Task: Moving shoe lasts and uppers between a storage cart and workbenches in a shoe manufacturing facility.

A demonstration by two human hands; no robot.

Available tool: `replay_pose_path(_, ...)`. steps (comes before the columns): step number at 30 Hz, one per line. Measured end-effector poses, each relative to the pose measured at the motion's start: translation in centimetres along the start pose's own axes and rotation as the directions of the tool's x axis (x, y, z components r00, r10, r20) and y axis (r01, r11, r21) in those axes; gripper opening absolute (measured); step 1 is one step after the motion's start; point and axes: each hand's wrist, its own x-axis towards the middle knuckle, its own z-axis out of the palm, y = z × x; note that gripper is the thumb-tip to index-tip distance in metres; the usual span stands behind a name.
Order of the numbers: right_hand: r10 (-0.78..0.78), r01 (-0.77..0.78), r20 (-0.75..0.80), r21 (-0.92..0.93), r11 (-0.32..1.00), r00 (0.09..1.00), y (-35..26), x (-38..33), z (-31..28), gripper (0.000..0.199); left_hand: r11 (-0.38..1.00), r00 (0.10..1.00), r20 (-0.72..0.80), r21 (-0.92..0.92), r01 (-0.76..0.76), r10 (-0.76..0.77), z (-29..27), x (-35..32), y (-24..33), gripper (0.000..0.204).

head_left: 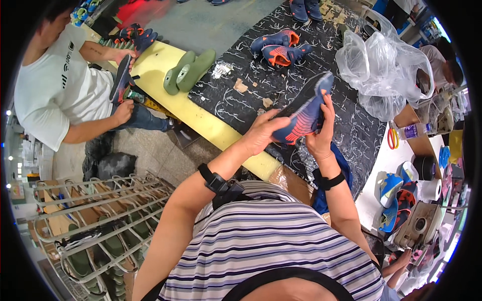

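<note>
A navy shoe with orange-red stripes (304, 111) is held up over the black-covered table, tilted with one end toward the far right. My left hand (264, 131) grips its near end, thumb on the side facing me. Along its right side, my right hand (323, 131) has its fingers closed against the shoe. Beyond it lies a pair of navy and orange shoes (282, 48) on the table. Two green shoe lasts (188, 71) stand to the left on the yellow table edge.
A co-worker (75, 85) at the left holds another navy shoe (122, 80). Clear plastic bags (384, 65) lie at the right. A metal rack (105, 226) with green lasts stands at lower left. Blue and red shoes (399, 200), a tape roll (431, 189) and a bottle (414, 131) sit at right.
</note>
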Motion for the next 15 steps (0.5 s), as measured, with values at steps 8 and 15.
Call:
replay_pose_path(8,0.379,-0.38,-0.044,-0.01,0.925,0.924,-1.6,-3.4,-0.7,0.066,0.109,0.668,0.267,0.879,-0.465,0.695,1.8,-0.8,1.0,0.083)
replay_pose_path(15,0.398,-0.407,0.096,0.094,0.909,0.912,-1.9,-5.2,0.4,0.068,0.061,0.631,0.277,0.886,-0.459,0.724,2.0,-0.3,0.5,0.083)
